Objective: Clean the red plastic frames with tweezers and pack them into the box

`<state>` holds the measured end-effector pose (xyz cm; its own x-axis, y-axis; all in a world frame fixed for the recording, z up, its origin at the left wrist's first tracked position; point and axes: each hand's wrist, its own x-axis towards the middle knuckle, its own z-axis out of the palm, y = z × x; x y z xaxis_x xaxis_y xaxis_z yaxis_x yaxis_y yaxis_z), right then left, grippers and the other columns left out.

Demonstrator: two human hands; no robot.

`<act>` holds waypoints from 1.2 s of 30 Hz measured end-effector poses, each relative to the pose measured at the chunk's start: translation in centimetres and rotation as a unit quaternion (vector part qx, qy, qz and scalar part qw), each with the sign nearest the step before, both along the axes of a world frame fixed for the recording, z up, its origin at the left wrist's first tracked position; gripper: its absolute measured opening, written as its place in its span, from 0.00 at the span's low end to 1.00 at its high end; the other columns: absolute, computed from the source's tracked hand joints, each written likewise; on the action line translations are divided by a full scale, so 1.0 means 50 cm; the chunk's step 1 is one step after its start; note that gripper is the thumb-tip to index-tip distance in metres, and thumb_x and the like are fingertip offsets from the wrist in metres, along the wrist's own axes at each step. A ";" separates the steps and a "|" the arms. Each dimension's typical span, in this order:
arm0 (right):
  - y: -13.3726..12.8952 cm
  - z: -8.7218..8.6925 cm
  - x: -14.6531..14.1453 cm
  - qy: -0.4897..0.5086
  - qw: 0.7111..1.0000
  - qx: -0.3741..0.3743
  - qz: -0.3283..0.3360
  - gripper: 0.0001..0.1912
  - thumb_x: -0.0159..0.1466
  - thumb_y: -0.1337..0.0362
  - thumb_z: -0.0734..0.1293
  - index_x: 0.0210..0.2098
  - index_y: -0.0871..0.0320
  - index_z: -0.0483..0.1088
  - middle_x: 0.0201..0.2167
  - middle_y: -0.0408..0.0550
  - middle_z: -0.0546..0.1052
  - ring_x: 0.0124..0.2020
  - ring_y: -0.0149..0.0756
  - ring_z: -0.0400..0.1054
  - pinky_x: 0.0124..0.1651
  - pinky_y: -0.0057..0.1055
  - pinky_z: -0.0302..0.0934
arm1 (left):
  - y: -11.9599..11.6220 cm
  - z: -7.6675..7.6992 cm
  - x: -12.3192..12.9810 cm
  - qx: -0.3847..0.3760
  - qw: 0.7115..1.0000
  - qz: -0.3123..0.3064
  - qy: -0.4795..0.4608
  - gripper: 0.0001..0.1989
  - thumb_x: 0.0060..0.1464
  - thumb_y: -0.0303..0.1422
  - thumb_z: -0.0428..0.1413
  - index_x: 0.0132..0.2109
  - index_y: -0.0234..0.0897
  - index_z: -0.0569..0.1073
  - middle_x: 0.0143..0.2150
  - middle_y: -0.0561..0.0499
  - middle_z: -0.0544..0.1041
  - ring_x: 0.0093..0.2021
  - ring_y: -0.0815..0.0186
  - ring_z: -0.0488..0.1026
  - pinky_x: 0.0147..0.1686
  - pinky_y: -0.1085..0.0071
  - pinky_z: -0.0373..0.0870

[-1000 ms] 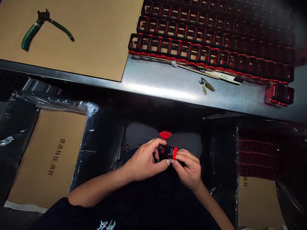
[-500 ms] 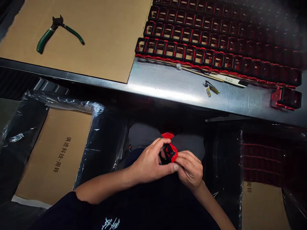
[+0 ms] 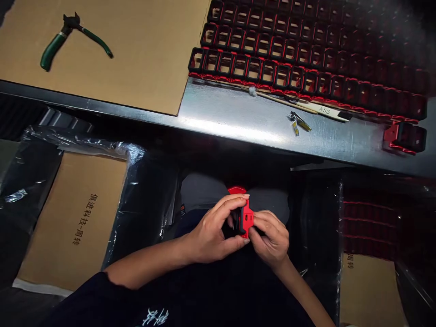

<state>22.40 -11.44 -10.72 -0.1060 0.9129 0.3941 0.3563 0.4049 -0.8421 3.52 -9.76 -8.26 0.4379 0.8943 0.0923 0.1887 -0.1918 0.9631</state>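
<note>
A red and black part (image 3: 248,220) is held above my lap, its red side with small slots turned toward the right. My left hand (image 3: 218,227) grips it from the left, fingers over the top and thumb along the bottom. Against its right edge press the closed fingertips of my right hand (image 3: 270,236); whether they pinch the part or something small is hidden. Just beyond my left fingers a red piece (image 3: 236,190) shows over the grey trousers.
On the metal table (image 3: 218,109) stand rows of black and red frames (image 3: 254,68), one separate part (image 3: 405,137), small clippers (image 3: 299,122) and a cotton-tipped stick. Green-handled cutters (image 3: 56,47) lie on cardboard. Plastic-lined boxes flank my lap.
The held part has turned, so its flat red slotted side now shows instead of its hollow inside. My left fingers have shifted along it. The whole view has moved slightly.
</note>
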 end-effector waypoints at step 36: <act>-0.017 -0.010 0.001 0.388 0.810 -0.437 0.043 0.15 0.55 0.50 0.79 0.31 0.54 0.79 0.22 0.42 0.78 0.20 0.30 0.68 0.27 0.28 0.67 | 0.003 -0.049 0.001 0.214 0.976 -0.008 0.023 0.50 0.60 0.26 0.62 0.76 0.38 0.37 0.61 0.31 0.75 0.59 0.54 0.77 0.54 0.55 0.79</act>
